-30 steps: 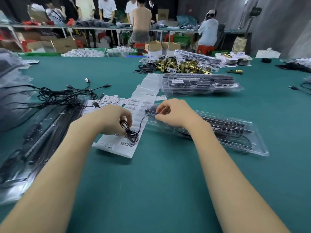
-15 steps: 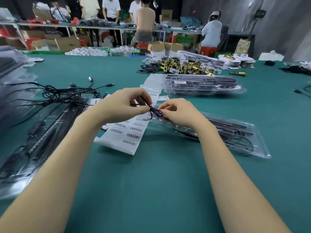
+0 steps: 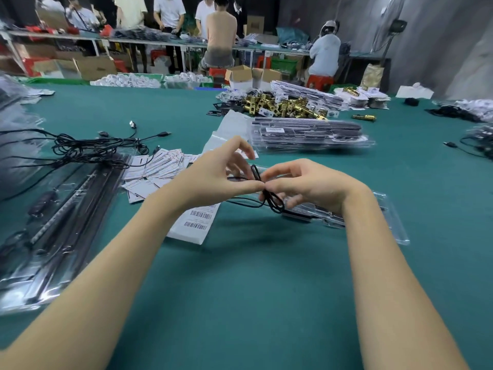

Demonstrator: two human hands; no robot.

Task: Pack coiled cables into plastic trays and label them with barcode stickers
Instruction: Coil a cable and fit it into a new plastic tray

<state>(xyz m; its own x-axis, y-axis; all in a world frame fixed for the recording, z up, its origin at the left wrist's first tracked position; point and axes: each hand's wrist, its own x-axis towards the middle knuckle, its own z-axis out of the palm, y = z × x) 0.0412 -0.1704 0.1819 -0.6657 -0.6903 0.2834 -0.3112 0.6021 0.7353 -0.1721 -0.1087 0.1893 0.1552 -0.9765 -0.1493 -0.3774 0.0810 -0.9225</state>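
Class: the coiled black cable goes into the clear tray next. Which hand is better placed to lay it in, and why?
Probably the right hand: it pinches the coiled cable directly over the clear tray, while the left hand holds its end over the barcode sheet.

A thin black cable [image 3: 269, 198], looped into a small coil, is pinched at its middle where both hands' fingertips meet. Just below and right of the pinch lies a clear plastic tray [image 3: 394, 222]; barcode stickers [image 3: 197, 220] lie lower left.

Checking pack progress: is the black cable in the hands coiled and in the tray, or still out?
Out. The thin black cable, looped, is pinched by left hand and right hand above the clear plastic tray.
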